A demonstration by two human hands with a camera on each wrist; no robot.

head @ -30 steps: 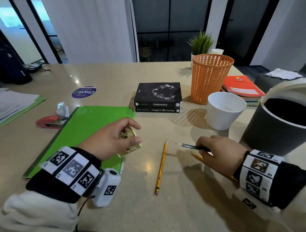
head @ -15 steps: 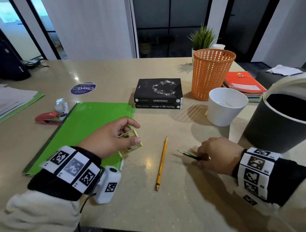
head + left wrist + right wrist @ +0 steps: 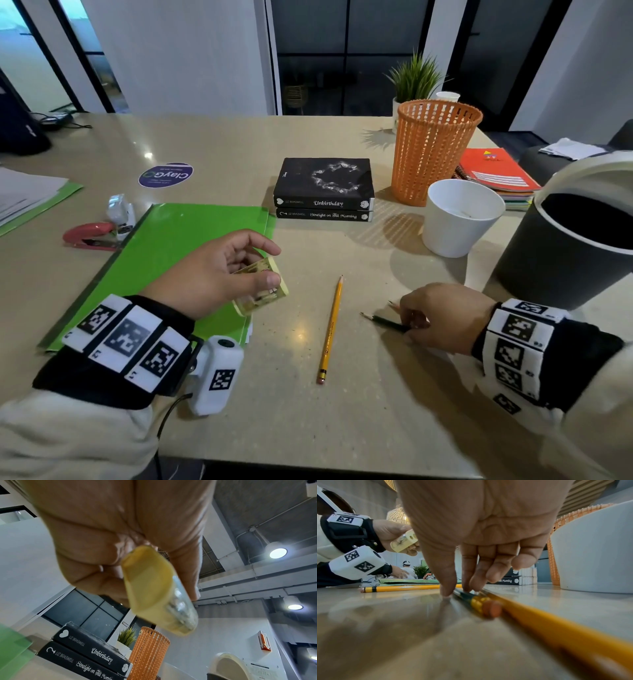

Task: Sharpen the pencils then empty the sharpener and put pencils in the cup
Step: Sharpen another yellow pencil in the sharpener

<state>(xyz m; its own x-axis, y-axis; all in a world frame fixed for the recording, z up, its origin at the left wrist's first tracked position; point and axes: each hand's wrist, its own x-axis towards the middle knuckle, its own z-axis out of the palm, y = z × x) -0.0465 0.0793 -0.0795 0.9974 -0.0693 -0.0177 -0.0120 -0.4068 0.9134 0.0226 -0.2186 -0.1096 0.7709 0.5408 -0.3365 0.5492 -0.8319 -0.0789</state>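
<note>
My left hand [image 3: 239, 270] hovers over the green folder's right edge and grips a yellow pencil sharpener [image 3: 262, 291] with shavings visible inside [image 3: 180, 608]. My right hand [image 3: 411, 329] is down on the table, thumb and fingers pinching a dark green pencil [image 3: 383, 320] that lies flat, tip pointing left; its eraser end [image 3: 489, 608] points toward the wrist. A yellow pencil [image 3: 556, 626] lies just beside it under the hand. Another yellow pencil [image 3: 331, 329] lies loose between my hands. The white cup [image 3: 459, 219] stands behind my right hand.
A dark bin [image 3: 548, 267] with a white lid stands at the right edge. An orange mesh basket [image 3: 431, 150], two stacked black books [image 3: 322, 185], a green folder [image 3: 171, 253] and a red stapler [image 3: 89, 234] sit on the beige table.
My right hand has lowered the dark green pencil from above the table down onto its surface beside the yellow pencil. The left hand has stayed in place with the sharpener.
</note>
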